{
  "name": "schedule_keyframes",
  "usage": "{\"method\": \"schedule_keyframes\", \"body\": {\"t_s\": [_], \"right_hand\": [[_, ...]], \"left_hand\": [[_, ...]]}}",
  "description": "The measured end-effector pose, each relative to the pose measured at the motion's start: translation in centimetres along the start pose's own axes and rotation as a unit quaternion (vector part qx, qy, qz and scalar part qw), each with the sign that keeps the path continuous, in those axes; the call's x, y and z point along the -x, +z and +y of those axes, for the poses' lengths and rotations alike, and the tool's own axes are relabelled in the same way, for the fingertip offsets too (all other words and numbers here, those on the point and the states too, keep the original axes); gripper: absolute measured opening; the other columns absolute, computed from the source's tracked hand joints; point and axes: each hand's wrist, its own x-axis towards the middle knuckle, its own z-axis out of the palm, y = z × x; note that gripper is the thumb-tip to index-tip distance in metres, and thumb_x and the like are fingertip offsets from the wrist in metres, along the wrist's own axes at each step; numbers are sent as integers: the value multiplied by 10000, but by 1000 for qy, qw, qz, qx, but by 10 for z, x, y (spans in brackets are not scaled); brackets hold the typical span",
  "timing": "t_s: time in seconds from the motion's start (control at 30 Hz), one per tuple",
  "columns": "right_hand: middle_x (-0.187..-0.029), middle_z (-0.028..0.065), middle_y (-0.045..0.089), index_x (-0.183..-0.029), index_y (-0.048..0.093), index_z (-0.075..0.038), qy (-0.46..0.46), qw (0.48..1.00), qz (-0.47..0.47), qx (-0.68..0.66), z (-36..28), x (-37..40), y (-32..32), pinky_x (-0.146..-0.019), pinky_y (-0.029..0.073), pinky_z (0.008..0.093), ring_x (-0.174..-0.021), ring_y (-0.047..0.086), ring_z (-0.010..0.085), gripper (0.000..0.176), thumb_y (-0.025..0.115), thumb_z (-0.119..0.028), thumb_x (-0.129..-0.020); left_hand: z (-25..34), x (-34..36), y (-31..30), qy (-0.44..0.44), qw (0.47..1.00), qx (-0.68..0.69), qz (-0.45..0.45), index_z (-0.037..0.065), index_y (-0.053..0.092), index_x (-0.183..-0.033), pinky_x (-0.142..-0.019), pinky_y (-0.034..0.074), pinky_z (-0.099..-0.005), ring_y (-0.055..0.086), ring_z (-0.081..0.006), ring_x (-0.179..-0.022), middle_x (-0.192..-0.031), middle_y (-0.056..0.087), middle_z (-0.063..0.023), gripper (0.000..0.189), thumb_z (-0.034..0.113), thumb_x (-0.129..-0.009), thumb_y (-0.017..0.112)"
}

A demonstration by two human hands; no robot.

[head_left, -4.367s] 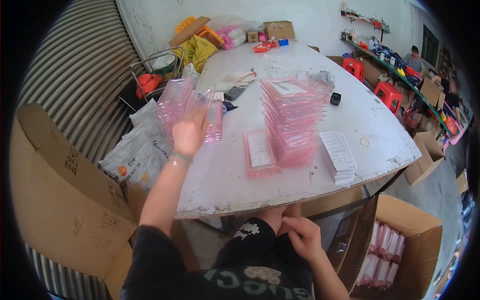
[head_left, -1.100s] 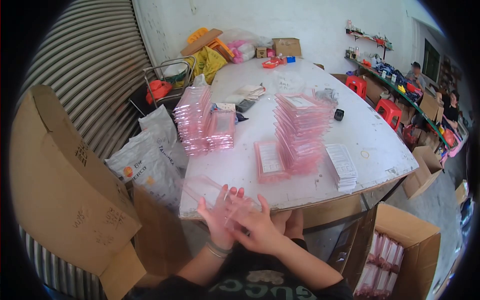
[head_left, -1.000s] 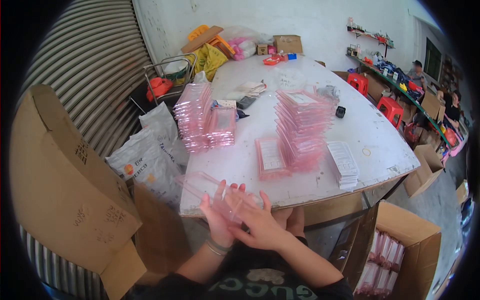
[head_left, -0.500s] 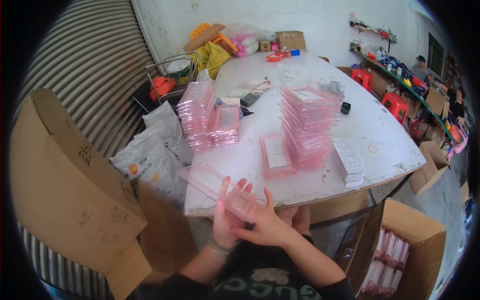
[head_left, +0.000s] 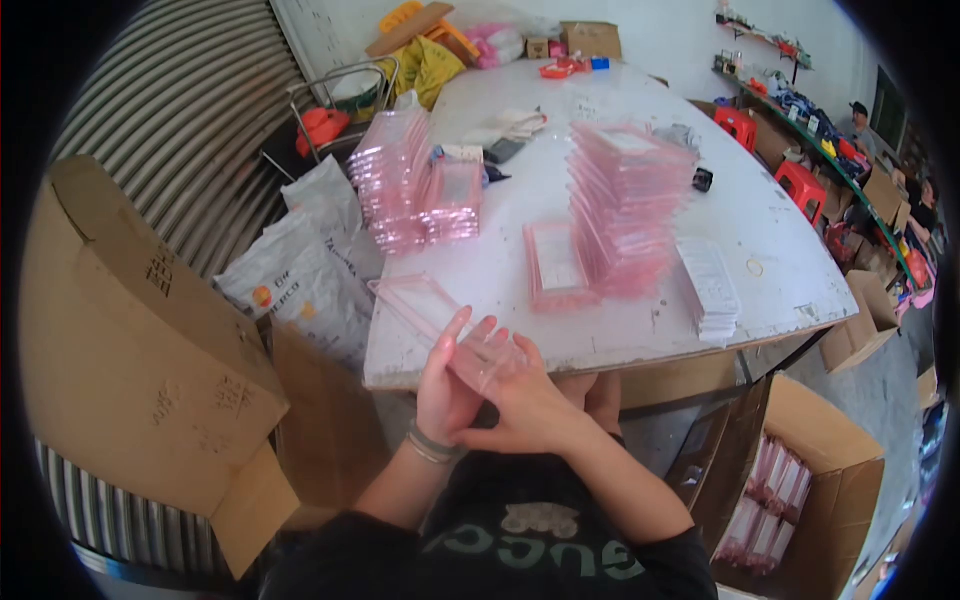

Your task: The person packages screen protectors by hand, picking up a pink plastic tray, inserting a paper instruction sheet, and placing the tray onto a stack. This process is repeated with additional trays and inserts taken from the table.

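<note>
**Even daylight through a fisheye lens**

Bright, diffuse light fell evenly on the white table (head_left: 620,330), and shadows were faint. Fisheye distortion curved the edges into a black vignette. Motion blur softened the pink stack (head_left: 630,210), the paper slips (head_left: 712,290) and the pink sleeve (head_left: 420,305).

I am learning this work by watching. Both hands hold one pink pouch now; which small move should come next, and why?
Probably the right hand reaches for the white card stack: the pink pouch looks empty, while the pouches in the tall pile hold cards.
</note>
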Motion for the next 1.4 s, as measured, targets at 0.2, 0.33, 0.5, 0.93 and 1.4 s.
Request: {"method": "schedule_keyframes", "body": {"t_s": [0.2, 0.33, 0.5, 0.93, 1.4], "right_hand": [[-1470, 157, 510, -1451, 491, -80, -2, 995, 94, -20, -3, 6, 18, -1139, 207, 595, -1422, 413, 308, 777, 802, -334, -786], [-1331, 129, 615, -1331, 577, -62, -49, 982, 183, 6, -8, 12, 13, -1074, 317, 553, -1290, 549, 293, 617, 810, -181, -772], [-1163, 129, 677, -1104, 663, -55, -115, 975, 188, 31, -6, 40, -46, -919, 476, 470, -1114, 635, 314, 350, 756, -110, -771], [-1373, 160, 610, -1240, 611, -21, 266, 892, 48, 362, 207, 156, -156, -1058, 432, 456, -1242, 579, 367, 544, 740, -48, -713], [-758, 60, 673, -742, 657, -93, 220, 865, 166, 419, 198, 155, -160, -735, 499, 386, -798, 656, 269, 62, 675, -67, -795]], "left_hand": [[3, -22, -18, -43, 984, 166, 56, 41, 416, -1412, -1126, 393, -514, 491, -301, -1288, -1386, 499, -139, 592, 468, -1014, 513], [11, -29, -12, -50, 979, 197, 15, -20, 478, -1292, -1108, 428, -486, 561, -297, -1199, -1278, 572, -148, 641, 526, -971, 572], [40, -46, -39, -63, 914, 400, -16, -35, 539, -1204, -1121, 440, -442, 561, -311, -1202, -1237, 591, -175, 615, 437, -870, 748], [29, -35, -36, -84, 918, 388, -9, -80, 418, -1305, -1147, 411, -461, 560, -321, -1188, -1221, 556, -206, 809, 454, -825, 791], [15, -40, -26, -98, 931, 352, -18, -62, 434, -1317, -1164, 392, -456, 546, -344, -1215, -1265, 567, -206, 825, 481, -810, 794]]}}
